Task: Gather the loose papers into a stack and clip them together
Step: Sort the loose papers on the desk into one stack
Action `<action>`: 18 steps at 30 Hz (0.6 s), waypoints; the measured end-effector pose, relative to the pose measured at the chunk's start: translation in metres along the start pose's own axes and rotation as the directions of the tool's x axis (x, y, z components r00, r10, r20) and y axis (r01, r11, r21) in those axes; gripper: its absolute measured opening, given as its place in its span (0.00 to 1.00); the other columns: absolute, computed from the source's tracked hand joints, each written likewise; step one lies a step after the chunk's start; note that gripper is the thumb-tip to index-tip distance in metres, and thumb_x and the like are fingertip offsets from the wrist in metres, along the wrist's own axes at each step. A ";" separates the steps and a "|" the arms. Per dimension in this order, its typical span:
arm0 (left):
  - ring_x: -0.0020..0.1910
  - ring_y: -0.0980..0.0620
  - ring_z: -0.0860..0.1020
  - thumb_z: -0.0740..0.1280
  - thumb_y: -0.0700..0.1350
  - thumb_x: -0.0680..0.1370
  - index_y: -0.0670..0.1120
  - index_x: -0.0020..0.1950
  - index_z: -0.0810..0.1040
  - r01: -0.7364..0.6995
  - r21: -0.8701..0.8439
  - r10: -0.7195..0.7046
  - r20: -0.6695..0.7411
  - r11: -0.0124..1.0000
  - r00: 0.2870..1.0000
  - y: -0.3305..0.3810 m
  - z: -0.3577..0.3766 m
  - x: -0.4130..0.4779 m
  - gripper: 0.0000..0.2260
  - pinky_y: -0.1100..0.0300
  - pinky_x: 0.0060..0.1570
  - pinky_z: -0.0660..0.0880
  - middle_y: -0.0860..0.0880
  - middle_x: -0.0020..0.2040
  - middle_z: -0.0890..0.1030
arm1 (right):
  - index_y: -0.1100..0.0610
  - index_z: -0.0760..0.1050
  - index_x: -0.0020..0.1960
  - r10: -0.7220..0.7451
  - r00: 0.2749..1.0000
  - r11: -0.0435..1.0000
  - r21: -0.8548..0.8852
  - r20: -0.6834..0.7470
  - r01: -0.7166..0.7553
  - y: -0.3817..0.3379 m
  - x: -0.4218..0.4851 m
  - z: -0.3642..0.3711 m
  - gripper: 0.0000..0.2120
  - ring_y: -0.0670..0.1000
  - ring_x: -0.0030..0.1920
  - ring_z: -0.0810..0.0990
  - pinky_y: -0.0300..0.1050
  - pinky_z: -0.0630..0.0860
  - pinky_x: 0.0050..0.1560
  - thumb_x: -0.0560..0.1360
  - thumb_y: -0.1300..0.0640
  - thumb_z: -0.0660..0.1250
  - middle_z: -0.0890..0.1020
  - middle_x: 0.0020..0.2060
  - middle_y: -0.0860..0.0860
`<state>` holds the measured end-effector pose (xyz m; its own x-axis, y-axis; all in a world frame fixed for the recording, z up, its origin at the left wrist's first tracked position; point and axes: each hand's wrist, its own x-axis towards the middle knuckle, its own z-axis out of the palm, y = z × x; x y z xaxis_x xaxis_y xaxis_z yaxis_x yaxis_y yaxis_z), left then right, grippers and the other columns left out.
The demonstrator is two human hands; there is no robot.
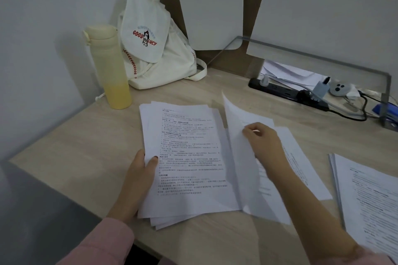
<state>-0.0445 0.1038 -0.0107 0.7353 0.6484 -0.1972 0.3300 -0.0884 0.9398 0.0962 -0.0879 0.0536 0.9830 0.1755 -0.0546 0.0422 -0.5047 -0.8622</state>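
Note:
A loose stack of white printed papers lies in the middle of the wooden desk, its edges uneven. My left hand grips the stack's left edge, thumb on top. My right hand pinches a single sheet that stands curled up off the desk beside the stack. More sheets lie flat under my right forearm. A second pile of printed papers sits at the right edge. No clip is visible for certain.
A yellow bottle and a white cloth backpack stand at the back left. A black power strip with plugs and cables lies at the back right under a glass shelf. A blue object lies far right.

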 end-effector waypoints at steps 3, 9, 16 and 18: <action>0.51 0.50 0.76 0.57 0.44 0.80 0.46 0.56 0.71 0.000 -0.021 0.000 0.007 1.000 1.000 0.001 -0.001 0.000 0.07 0.57 0.44 0.70 0.51 0.50 0.78 | 0.55 0.76 0.44 -0.003 0.989 0.997 0.073 0.146 -0.007 -0.017 -0.014 0.031 0.06 0.44 0.35 0.74 0.37 0.68 0.31 0.76 0.59 0.61 0.77 0.36 0.44; 0.49 0.50 0.77 0.57 0.43 0.80 0.45 0.53 0.71 0.039 -0.075 -0.038 0.024 0.996 0.999 0.001 -0.001 0.002 0.06 0.58 0.44 0.72 0.53 0.47 0.78 | 0.53 0.75 0.46 -0.049 0.949 0.999 0.026 0.310 0.043 -0.026 -0.032 0.077 0.05 0.41 0.33 0.71 0.28 0.66 0.26 0.77 0.57 0.60 0.78 0.40 0.45; 0.45 0.58 0.75 0.54 0.55 0.80 0.51 0.46 0.74 0.079 -0.193 -0.078 0.013 0.978 0.997 0.004 -0.003 0.003 0.13 0.64 0.44 0.69 0.54 0.45 0.77 | 0.58 0.77 0.46 -0.032 0.879 0.994 0.109 0.475 -0.023 -0.034 -0.037 0.100 0.10 0.47 0.39 0.80 0.40 0.76 0.43 0.77 0.53 0.60 0.83 0.42 0.51; 0.48 0.53 0.77 0.54 0.60 0.78 0.52 0.49 0.75 0.114 -0.196 -0.106 0.052 0.974 0.993 0.004 -0.004 0.004 0.16 0.58 0.46 0.72 0.51 0.48 0.79 | 0.59 0.78 0.48 -0.060 0.867 0.990 0.141 0.495 -0.012 -0.033 -0.028 0.092 0.11 0.49 0.42 0.82 0.40 0.77 0.46 0.78 0.55 0.59 0.84 0.43 0.53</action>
<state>-0.0423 0.1094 -0.0064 0.7261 0.6140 -0.3094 0.2889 0.1360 0.9477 0.0504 0.0015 0.0373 0.7612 0.6005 -0.2447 0.0051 -0.3829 -0.9238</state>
